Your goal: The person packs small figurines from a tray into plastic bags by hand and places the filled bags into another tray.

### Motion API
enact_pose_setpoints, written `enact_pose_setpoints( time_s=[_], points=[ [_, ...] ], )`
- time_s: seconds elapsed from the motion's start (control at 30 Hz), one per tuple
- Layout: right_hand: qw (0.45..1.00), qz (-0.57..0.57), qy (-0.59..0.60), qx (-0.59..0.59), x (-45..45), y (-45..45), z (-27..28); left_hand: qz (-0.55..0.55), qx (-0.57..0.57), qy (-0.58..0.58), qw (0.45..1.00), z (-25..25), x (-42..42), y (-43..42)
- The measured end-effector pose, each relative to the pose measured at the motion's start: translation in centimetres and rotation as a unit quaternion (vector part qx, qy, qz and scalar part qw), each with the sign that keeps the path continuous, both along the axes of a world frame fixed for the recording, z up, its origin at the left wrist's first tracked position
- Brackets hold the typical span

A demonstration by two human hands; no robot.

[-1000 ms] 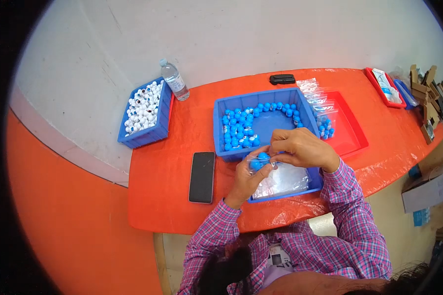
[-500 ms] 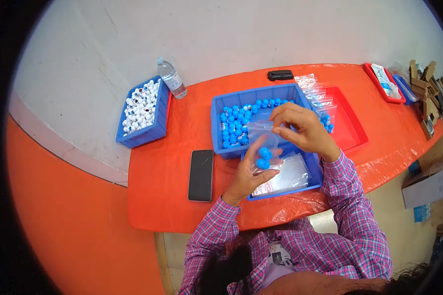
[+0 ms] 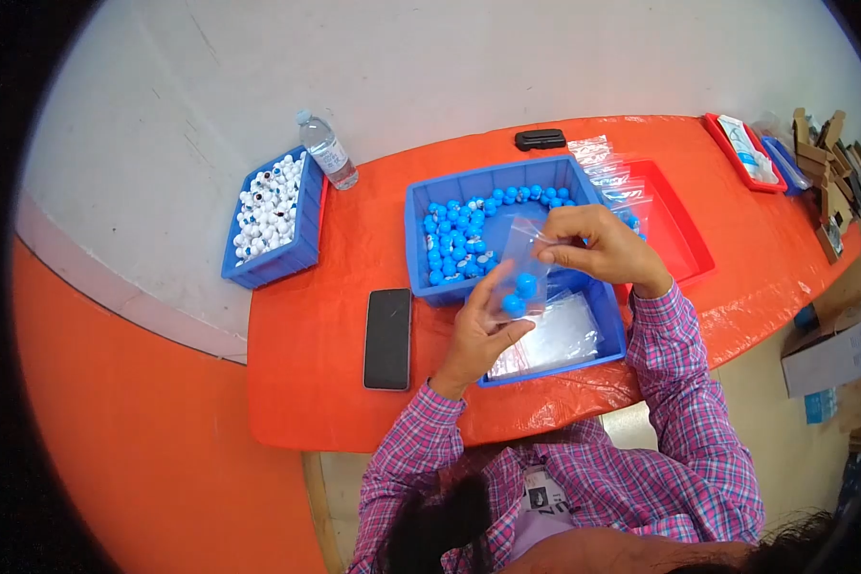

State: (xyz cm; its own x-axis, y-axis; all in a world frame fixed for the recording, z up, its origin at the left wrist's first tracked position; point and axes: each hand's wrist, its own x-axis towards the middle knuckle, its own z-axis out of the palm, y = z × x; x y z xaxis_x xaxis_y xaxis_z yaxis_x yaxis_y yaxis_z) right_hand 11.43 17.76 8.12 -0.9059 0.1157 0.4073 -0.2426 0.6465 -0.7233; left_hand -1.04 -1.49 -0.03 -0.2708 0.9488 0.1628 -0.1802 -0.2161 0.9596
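A clear zip bag (image 3: 520, 247) with blue balls (image 3: 526, 285) inside hangs between my two hands, above the front of a blue bin. My left hand (image 3: 478, 342) grips its lower part from the left, fingers behind and thumb in front. At the bag's upper right edge, my right hand (image 3: 607, 251) pinches the plastic between thumb and fingers. The blue bin (image 3: 415, 251) holds many loose blue balls (image 3: 457, 241) along its left and far sides. Just below the hands, a smaller blue tray (image 3: 614, 325) contains a stack of flat clear bags (image 3: 566, 333).
A red tray (image 3: 677, 234) with overlapping clear bags (image 3: 598, 165) at its left is beyond my right hand. A phone (image 3: 387, 340), a black object (image 3: 540, 140), a water bottle (image 3: 331, 155) and a bin (image 3: 306, 234) of white balls (image 3: 266, 210) stand around. Cardboard pieces (image 3: 823, 177) lie far right.
My right hand has come down slightly and now pinches the bag's edge more closely. The bag has tilted, and the balls in it have shifted slightly right.
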Motion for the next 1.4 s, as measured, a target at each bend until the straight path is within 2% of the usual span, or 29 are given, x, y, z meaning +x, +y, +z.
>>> enact_pose_setpoints(
  time_s=[0.1,0.3,0.43,0.63,0.8,0.97,1.13,1.27,1.3,1.4],
  points=[
    [0.996,-0.032,-0.007,-0.083,0.0,-0.4,0.3,0.008,-0.012,-0.068,0.998,-0.4,-0.2,0.1],
    [0.991,-0.059,0.0,-0.121,-0.1,-0.7,0.0,0.014,0.025,-0.051,0.998,0.0,0.1,0.2],
    [0.998,-0.03,-0.019,-0.058,0.0,-0.1,-0.1,0.016,0.022,-0.151,0.988,-1.9,-0.8,0.3],
    [0.999,-0.026,-0.039,-0.007,0.0,-0.1,0.1,0.036,0.035,-0.198,0.979,-1.1,-0.3,0.3],
    [0.998,0.021,-0.058,0.021,-0.1,0.4,-0.1,0.048,0.001,-0.221,0.974,-1.1,-0.4,0.4],
    [0.991,0.056,-0.102,0.073,-0.1,0.5,-0.3,0.042,0.043,-0.284,0.957,-0.3,-0.6,0.3],
    [0.995,0.067,-0.065,0.024,-0.6,0.8,-1.2,0.047,-0.001,-0.197,0.979,-1.4,-0.9,0.2],
    [0.994,0.071,0.073,0.044,-1.4,1.1,-2.2,-0.05,0.026,-0.362,0.93,-0.2,-1.0,0.3],
    [0.994,0.07,0.073,0.043,-1.3,1.1,-2.2,-0.051,0.025,-0.362,0.931,-0.1,-1.0,0.2],
    [0.998,0.062,-0.012,0.026,-0.9,1.4,-1.8,-0.003,0.005,-0.171,0.985,-0.1,-0.5,0.2]
  ],
)
